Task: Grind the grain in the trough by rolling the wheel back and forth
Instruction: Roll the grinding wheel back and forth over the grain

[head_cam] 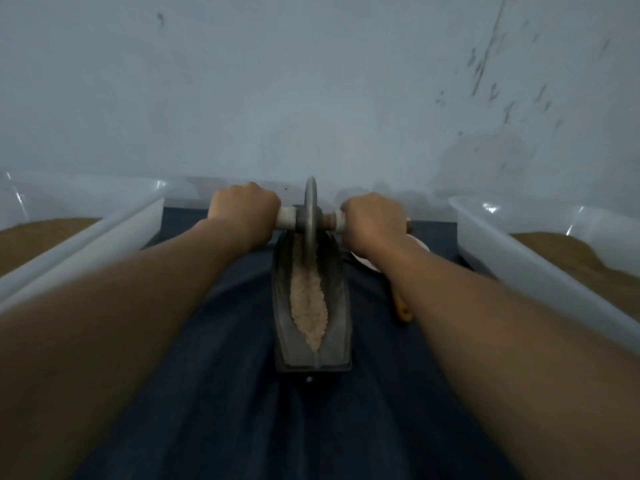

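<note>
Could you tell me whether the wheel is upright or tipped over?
Upright: the wheel stands on edge in the trough, with the left hand and right hand gripping its axle.

No legible text or labels.

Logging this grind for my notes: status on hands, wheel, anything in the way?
Left hand, right hand each grip the axle handle. Wheel at far end of trough, grain lying nearer. Nothing visible blocks the track.
</note>
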